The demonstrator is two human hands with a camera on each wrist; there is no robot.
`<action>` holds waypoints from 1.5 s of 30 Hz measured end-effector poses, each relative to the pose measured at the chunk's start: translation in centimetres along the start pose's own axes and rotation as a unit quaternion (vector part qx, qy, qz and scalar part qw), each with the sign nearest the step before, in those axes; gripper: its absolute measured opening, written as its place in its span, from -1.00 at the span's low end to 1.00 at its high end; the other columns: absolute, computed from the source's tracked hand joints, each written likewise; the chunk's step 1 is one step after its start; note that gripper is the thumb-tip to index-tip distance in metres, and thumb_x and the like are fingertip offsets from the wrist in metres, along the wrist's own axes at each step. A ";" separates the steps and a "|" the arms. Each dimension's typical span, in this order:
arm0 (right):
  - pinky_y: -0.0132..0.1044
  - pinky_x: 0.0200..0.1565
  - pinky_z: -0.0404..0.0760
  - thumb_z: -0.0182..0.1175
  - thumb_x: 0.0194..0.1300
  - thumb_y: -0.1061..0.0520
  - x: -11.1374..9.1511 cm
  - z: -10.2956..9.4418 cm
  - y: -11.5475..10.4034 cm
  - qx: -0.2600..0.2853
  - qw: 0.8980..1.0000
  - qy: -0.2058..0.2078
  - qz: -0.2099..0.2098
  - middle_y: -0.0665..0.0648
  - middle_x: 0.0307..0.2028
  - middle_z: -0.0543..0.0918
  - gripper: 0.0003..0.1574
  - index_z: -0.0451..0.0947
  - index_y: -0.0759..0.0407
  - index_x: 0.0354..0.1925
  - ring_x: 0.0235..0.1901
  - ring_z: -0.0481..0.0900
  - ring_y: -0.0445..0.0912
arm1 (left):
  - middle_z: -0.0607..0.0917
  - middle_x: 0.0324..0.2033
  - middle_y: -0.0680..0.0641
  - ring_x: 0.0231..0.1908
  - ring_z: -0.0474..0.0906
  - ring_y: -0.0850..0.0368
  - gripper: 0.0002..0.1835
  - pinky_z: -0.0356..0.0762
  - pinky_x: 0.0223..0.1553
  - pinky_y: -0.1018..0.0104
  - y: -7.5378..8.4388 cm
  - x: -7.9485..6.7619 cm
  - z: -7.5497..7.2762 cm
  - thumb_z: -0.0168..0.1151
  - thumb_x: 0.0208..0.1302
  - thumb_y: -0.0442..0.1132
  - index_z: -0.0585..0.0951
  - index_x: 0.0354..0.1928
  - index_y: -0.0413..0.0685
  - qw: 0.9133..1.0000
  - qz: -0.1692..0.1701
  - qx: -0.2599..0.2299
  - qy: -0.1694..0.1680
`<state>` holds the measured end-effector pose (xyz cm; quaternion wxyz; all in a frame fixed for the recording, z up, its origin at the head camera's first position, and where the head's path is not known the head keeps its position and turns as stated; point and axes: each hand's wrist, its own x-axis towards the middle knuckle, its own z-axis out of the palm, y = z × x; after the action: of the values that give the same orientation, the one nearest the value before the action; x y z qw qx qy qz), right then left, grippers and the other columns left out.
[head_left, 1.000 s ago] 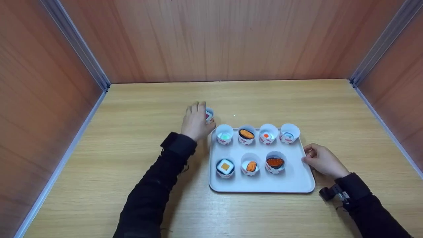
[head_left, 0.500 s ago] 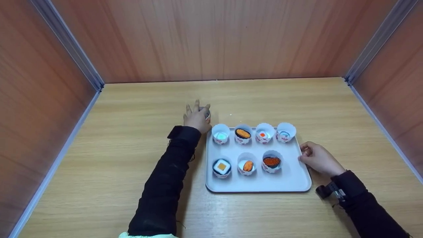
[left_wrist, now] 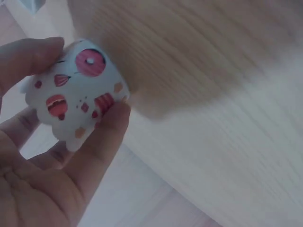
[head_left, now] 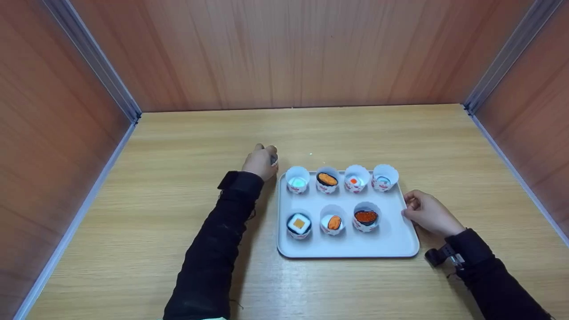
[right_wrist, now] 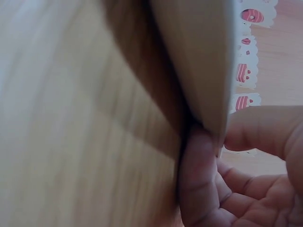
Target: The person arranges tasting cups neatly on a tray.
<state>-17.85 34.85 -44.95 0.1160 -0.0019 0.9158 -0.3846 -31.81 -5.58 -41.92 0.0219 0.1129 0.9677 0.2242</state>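
Just beyond the tray's back left corner, my left hand holds a paper cupcake cup between thumb and fingers. In the left wrist view the cup is tilted; its white wall carries pink and orange sweets prints, and its inside is turned away. The hand hides most of it in the head view. My right hand pinches the right edge of a pale tray, one finger tucked under the rim in the right wrist view.
Several similar cups stand in two rows on the tray, among them one with an orange-topped toy sushi, one with red roe and one with a white square roll. Wooden panels wall the table at back and sides.
My left hand's fingers, spread over the cup half a second ago, have closed around it, and the hand has moved slightly left. My right hand stays on the tray edge.
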 end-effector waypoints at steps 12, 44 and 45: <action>-0.36 -0.47 0.44 0.15 0.29 0.23 -0.1 -0.2 -0.3 0.006 1.000 -0.014 0.019 0.11 -0.36 0.48 -0.52 0.34 0.46 0.10 -0.43 0.43 -0.12 | 0.58 -0.10 -0.21 -0.12 0.50 -0.06 -0.65 0.53 -0.03 0.12 -0.2 -2.7 -2.1 0.32 0.19 -0.23 0.58 0.01 -0.19 0.998 -0.006 0.027 -0.052; 0.19 0.28 0.37 0.42 0.13 -0.17 -0.5 2.0 -9.4 0.071 0.990 0.014 -0.117 0.29 0.49 0.02 0.30 -0.17 0.03 0.54 0.43 0.11 0.31 | 0.63 -0.14 -0.11 -0.20 0.47 0.07 -0.62 0.49 -0.26 0.27 10.2 -9.3 -5.5 0.38 0.13 -0.15 0.60 0.00 -0.05 0.989 0.147 0.001 -0.034; 0.18 0.28 0.36 0.44 0.10 -0.15 -0.4 2.4 -9.8 0.078 0.989 0.011 -0.123 0.26 0.50 0.01 0.32 -0.17 0.02 0.54 0.44 0.09 0.29 | 0.63 -0.14 -0.11 -0.22 0.47 0.08 -0.61 0.48 -0.28 0.28 10.6 -9.4 -5.4 0.38 0.13 -0.14 0.60 0.01 -0.06 0.987 0.156 0.001 -0.034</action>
<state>-17.74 26.32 -39.58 0.0575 -0.1012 0.8771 -0.4659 -20.91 -0.78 -32.49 0.0192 0.2704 0.9372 0.2197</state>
